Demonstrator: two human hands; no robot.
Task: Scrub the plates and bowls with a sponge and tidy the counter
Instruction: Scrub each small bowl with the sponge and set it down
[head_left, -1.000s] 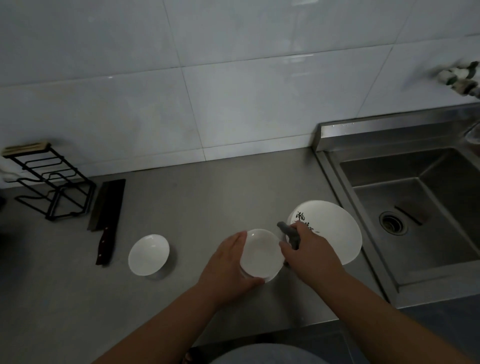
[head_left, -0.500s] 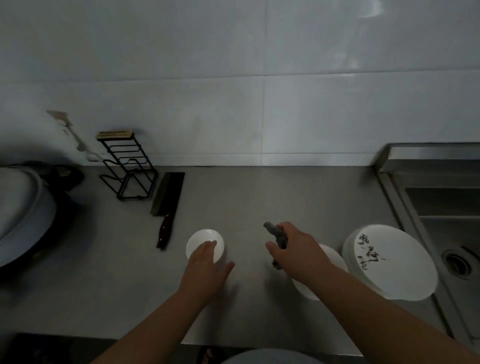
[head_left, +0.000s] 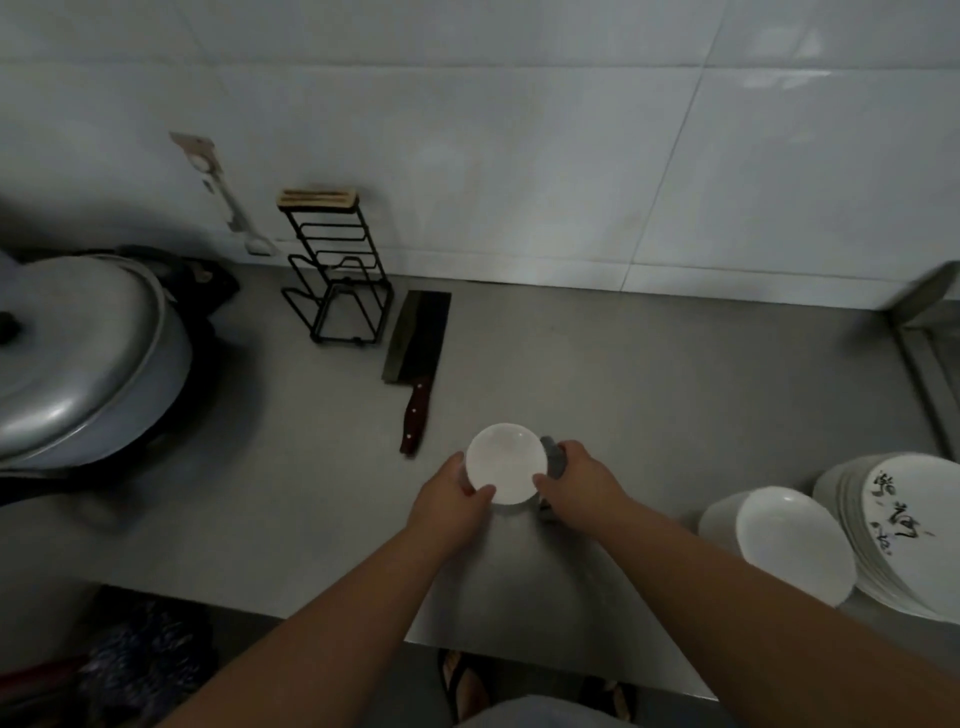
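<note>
A: Moved since last? 
B: small bowl (head_left: 506, 464) tipped up over counter (head_left: 649, 389), mouth toward camera; round, no long axis. 
A: Fingers? 
B: left hand (head_left: 449, 501) curled round rim, 8 o'clock; right hand (head_left: 579, 480) clutches sponge (head_left: 555, 457), 3 o'clock.

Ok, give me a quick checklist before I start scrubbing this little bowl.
1. Small bowl held firmly: ok, the left hand grips its near-left rim.
2. Sponge in hand: ok, the right hand grips the grey sponge at the bowl's right rim.
3. Sponge inside the bowl: not ok, it sits outside the rim.
4. Cleaver away from the hands: ok, it lies flat on the counter, apart from the bowl.
5. Dirt left in the bowl: cannot tell, its inside looks washed out.
6. Spot for finished dishes: ok, the plate stack stands to the right.
</note>
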